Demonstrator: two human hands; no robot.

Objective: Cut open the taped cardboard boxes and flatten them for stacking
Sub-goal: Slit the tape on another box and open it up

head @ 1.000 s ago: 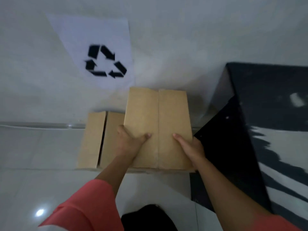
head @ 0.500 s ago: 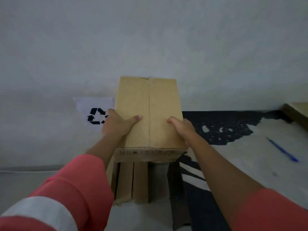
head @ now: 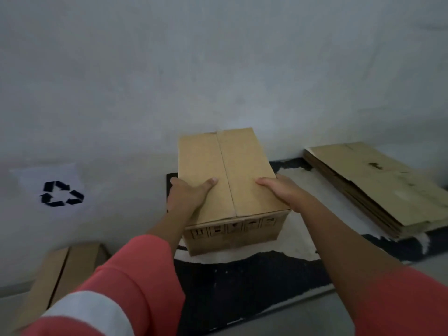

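Note:
A closed brown cardboard box (head: 232, 175), taped along its top seam, is held over a black-and-white rug (head: 242, 282). My left hand (head: 186, 197) grips its left side with the thumb lying on top. My right hand (head: 281, 187) grips the right side, thumb on the top face. Printed handling symbols run along the box's near face. A stack of flattened cardboard (head: 378, 185) lies on the rug at the right. Another closed cardboard box (head: 60, 272) stands on the floor at the lower left, partly hidden by my left sleeve.
A grey wall (head: 218, 69) rises close behind the box. A white sheet with a black recycling symbol (head: 60, 194) hangs on the wall at the left. Pale floor tiles (head: 315, 318) show in front of the rug.
Both hands have lifted the box off the other box and carried it right, over the rug. The view has swung right, bringing the flattened stack into sight.

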